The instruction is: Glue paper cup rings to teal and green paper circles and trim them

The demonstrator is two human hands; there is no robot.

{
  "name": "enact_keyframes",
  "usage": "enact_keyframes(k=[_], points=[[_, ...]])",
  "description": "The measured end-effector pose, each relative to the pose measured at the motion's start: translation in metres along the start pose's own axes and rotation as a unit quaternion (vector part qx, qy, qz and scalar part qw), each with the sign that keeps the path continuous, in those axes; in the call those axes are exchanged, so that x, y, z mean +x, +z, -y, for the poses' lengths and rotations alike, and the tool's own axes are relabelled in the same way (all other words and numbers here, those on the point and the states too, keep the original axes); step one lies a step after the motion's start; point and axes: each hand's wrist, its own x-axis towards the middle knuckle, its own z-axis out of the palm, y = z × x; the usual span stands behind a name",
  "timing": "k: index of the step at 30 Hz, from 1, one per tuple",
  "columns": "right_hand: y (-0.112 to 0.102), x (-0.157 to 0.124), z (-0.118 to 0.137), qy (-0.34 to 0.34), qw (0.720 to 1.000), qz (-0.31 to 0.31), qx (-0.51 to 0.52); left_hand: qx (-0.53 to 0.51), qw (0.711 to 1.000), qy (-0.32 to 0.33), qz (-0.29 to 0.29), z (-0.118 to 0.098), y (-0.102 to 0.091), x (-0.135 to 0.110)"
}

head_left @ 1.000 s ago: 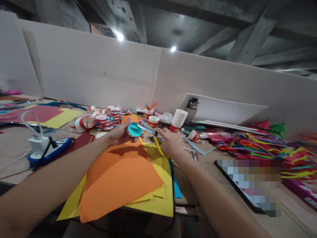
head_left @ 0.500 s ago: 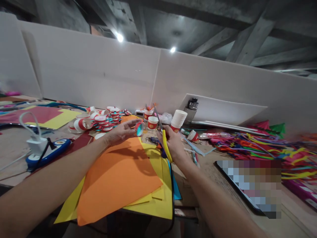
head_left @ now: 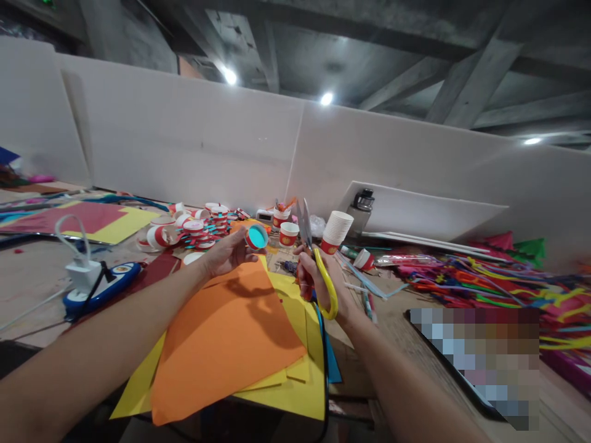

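Note:
Between the fingers of my left hand (head_left: 227, 253) is a short cut paper cup (head_left: 257, 237), red and white outside, its turquoise face turned up toward me. My right hand (head_left: 318, 277) grips a pair of scissors (head_left: 329, 286) with yellow handles; the blades point upward and are slightly apart, away from the cup. Beneath both hands lies a sheet of orange paper (head_left: 226, 344) on top of yellow sheets (head_left: 309, 381). Just beyond the hands stand an upright paper cup (head_left: 289, 234) and a tall stack of paper cups (head_left: 338, 229).
Several cut cup pieces (head_left: 196, 229) are heaped at the back left, near a blue power strip (head_left: 104, 286) with a white charger. On the right are a phone-like device (head_left: 475, 369), its screen blurred, and colourful strips (head_left: 484, 277). A dark-capped bottle (head_left: 361, 212) stands by the white partition.
My left hand has tilted the cut cup so its turquoise face shows more fully. The scissors have turned, showing wider blades and handle. The view has shifted slightly.

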Motion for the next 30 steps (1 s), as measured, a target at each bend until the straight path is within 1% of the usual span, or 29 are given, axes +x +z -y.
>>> enact_keyframes(k=[4, 8, 10, 12, 15, 17, 19, 21, 23, 24, 25, 27, 30], points=[[0.004, -0.001, 0.002, 0.026, 0.999, 0.006, 0.033, -0.019, 0.999, 0.033, -0.006, -0.006, 0.005, -0.004], [0.007, 0.000, -0.002, 0.042, 0.997, -0.005, 0.058, -0.059, 0.998, 0.013, -0.006, -0.011, 0.006, -0.005], [0.008, 0.002, -0.006, 0.050, 0.997, -0.022, 0.058, -0.055, 0.998, 0.006, 0.003, -0.009, 0.009, -0.005], [0.010, 0.004, -0.012, 0.048, 0.997, -0.030, 0.062, -0.027, 0.999, 0.021, 0.017, -0.003, 0.016, -0.006], [0.013, 0.005, -0.021, 0.023, 0.995, -0.027, 0.089, 0.042, 0.995, 0.089, 0.028, 0.009, 0.031, -0.009], [0.015, 0.005, -0.025, 0.002, 0.994, -0.031, 0.105, 0.106, 0.986, 0.125, 0.042, 0.018, 0.041, -0.011], [0.017, 0.003, -0.027, -0.013, 0.994, -0.035, 0.107, 0.178, 0.967, 0.171, 0.067, 0.025, 0.048, -0.012], [0.018, 0.002, -0.026, -0.026, 0.993, -0.042, 0.103, 0.235, 0.942, 0.224, 0.089, 0.030, 0.050, -0.012], [0.017, 0.003, -0.025, -0.031, 0.994, -0.057, 0.090, 0.266, 0.920, 0.268, 0.103, 0.033, 0.051, -0.012], [0.016, 0.004, -0.024, -0.030, 0.994, -0.069, 0.080, 0.274, 0.914, 0.279, 0.109, 0.033, 0.051, -0.012], [0.015, 0.006, -0.024, -0.027, 0.994, -0.080, 0.068, 0.277, 0.912, 0.280, 0.117, 0.034, 0.052, -0.013], [0.011, 0.009, -0.025, -0.031, 0.994, -0.100, 0.039, 0.267, 0.920, 0.258, 0.127, 0.034, 0.053, -0.014], [0.005, 0.013, -0.026, -0.084, 0.988, -0.129, -0.010, 0.221, 0.952, 0.185, 0.101, 0.032, 0.055, -0.016]])
